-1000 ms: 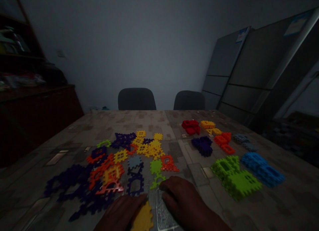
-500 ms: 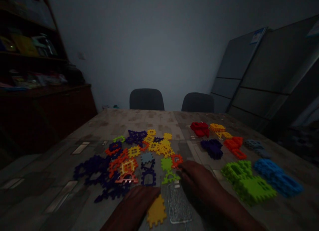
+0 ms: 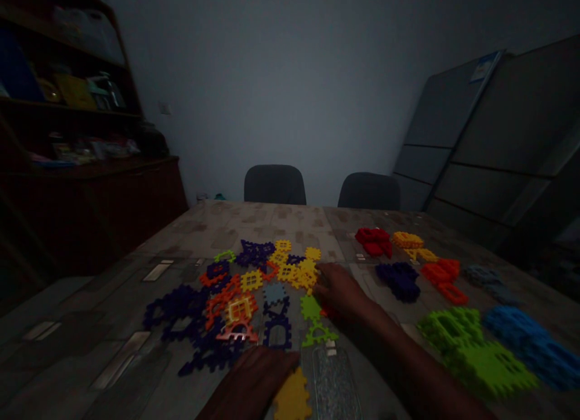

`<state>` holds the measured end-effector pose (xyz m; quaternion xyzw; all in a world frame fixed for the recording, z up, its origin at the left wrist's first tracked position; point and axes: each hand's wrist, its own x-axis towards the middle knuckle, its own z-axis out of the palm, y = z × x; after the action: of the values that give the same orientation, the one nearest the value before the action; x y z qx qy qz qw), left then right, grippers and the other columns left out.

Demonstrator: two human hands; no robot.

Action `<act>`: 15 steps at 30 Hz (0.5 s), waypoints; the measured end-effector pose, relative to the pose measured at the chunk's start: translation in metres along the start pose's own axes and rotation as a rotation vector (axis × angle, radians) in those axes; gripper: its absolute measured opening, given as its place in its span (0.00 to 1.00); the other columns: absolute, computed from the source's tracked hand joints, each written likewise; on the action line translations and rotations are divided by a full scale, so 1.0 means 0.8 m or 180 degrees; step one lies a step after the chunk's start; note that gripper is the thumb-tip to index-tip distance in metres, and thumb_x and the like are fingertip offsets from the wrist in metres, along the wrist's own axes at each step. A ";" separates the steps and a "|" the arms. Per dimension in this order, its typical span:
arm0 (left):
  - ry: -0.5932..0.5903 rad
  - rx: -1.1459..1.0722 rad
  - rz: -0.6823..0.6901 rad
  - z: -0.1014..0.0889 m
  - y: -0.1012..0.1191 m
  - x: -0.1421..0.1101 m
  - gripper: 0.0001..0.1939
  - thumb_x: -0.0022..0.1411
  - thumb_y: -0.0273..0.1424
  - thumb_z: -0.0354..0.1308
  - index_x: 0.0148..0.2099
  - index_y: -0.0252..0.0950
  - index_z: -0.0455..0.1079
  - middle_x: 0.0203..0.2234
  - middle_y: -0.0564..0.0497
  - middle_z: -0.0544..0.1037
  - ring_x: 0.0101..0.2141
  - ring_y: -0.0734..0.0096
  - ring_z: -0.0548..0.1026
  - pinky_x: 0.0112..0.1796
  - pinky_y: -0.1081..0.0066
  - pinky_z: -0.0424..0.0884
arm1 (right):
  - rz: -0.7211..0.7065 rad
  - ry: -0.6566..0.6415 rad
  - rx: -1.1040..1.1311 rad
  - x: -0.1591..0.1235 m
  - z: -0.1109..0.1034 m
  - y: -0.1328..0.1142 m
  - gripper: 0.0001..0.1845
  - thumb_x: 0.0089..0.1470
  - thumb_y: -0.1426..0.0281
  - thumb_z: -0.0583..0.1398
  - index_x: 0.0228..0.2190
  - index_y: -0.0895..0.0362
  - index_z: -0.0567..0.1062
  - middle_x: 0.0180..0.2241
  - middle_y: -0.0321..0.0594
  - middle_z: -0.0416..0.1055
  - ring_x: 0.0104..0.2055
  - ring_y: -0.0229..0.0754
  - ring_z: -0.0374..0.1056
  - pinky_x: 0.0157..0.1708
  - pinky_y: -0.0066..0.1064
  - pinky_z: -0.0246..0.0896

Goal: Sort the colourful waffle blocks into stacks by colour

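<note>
My left hand (image 3: 258, 378) lies flat near the front of the table, its fingers stretched out against the edge of a yellow notched building piece (image 3: 294, 397). Farther forward, my right hand (image 3: 341, 290) reaches with bent fingers, partly hidden in the dim light, to the right side of a pile of yellow window-shaped building pieces (image 3: 304, 275). Under its wrist an orange-red piece shows only in part. Just left of that lie a light green square piece (image 3: 310, 307) and a green arched piece (image 3: 319, 333).
Purple pieces (image 3: 181, 311) and orange pieces (image 3: 238, 311) lie loose on the left. Sorted piles stand on the right: red (image 3: 374, 242), purple (image 3: 399, 280), orange-red (image 3: 443, 280), green (image 3: 475, 347) and blue (image 3: 530, 341). Two chairs (image 3: 275, 184) stand behind the table.
My right hand has moved forward from beside the orange-red piece to the yellow pile. The left hand stays by the yellow piece. The whole view has shifted slightly.
</note>
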<state>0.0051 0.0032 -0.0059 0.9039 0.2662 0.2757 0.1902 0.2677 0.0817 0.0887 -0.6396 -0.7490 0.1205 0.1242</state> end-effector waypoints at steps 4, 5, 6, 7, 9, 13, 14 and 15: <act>-0.0013 -0.0037 0.0069 0.001 -0.002 0.002 0.31 0.72 0.54 0.48 0.70 0.50 0.49 0.52 0.45 0.77 0.48 0.56 0.76 0.51 0.60 0.71 | 0.0152 -0.0024 -0.0176 0.013 0.013 -0.013 0.27 0.57 0.61 0.65 0.54 0.61 0.72 0.55 0.54 0.71 0.57 0.54 0.66 0.51 0.37 0.59; -0.0015 -0.0041 0.0165 0.001 -0.004 0.002 0.32 0.72 0.54 0.49 0.70 0.50 0.47 0.52 0.45 0.77 0.48 0.56 0.76 0.50 0.60 0.71 | 0.0205 -0.0036 -0.0225 0.015 0.016 -0.017 0.26 0.56 0.60 0.65 0.52 0.60 0.74 0.55 0.54 0.71 0.57 0.54 0.66 0.51 0.38 0.60; -0.0027 -0.0026 0.0242 0.001 -0.007 0.003 0.33 0.72 0.53 0.49 0.71 0.49 0.45 0.52 0.45 0.77 0.47 0.57 0.76 0.50 0.61 0.71 | 0.0263 -0.0043 -0.0271 0.018 0.019 -0.020 0.24 0.56 0.59 0.65 0.50 0.60 0.75 0.54 0.55 0.71 0.56 0.55 0.66 0.50 0.38 0.60; -0.0058 0.0002 0.0279 0.001 -0.009 0.003 0.32 0.72 0.52 0.50 0.71 0.49 0.45 0.51 0.45 0.77 0.47 0.57 0.76 0.50 0.61 0.71 | 0.0312 -0.0045 -0.0310 0.020 0.022 -0.023 0.23 0.56 0.59 0.65 0.48 0.60 0.75 0.53 0.55 0.71 0.56 0.55 0.66 0.50 0.39 0.60; -0.0142 0.0045 0.0231 0.000 -0.013 0.002 0.29 0.74 0.49 0.49 0.70 0.49 0.48 0.47 0.47 0.78 0.44 0.59 0.76 0.47 0.63 0.72 | 0.0372 -0.0030 -0.0358 0.023 0.025 -0.026 0.22 0.56 0.61 0.65 0.48 0.61 0.76 0.53 0.57 0.70 0.56 0.57 0.65 0.51 0.40 0.59; -0.0169 0.0046 0.0178 0.004 -0.015 -0.001 0.32 0.73 0.53 0.47 0.71 0.46 0.48 0.47 0.45 0.76 0.44 0.58 0.75 0.48 0.60 0.71 | 0.0351 0.0019 -0.0358 0.022 0.024 -0.022 0.22 0.55 0.64 0.65 0.49 0.63 0.74 0.54 0.58 0.70 0.58 0.58 0.64 0.53 0.42 0.58; -0.0163 0.0037 0.0193 0.005 -0.014 -0.003 0.34 0.72 0.54 0.48 0.71 0.45 0.47 0.48 0.44 0.76 0.45 0.57 0.74 0.48 0.59 0.71 | 0.0328 0.0038 -0.0343 0.018 0.022 -0.020 0.23 0.55 0.65 0.64 0.50 0.63 0.74 0.55 0.58 0.69 0.58 0.58 0.63 0.54 0.42 0.58; -0.0163 0.0036 0.0202 0.006 -0.014 -0.004 0.36 0.71 0.55 0.49 0.72 0.45 0.46 0.50 0.43 0.75 0.46 0.56 0.74 0.50 0.58 0.70 | 0.0297 0.0056 -0.0323 0.013 0.020 -0.018 0.24 0.56 0.65 0.64 0.52 0.63 0.73 0.55 0.58 0.69 0.58 0.58 0.63 0.54 0.42 0.58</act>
<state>0.0013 0.0091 -0.0162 0.9197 0.2340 0.2568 0.1830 0.2475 0.0896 0.0785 -0.6803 -0.7224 0.0824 0.0924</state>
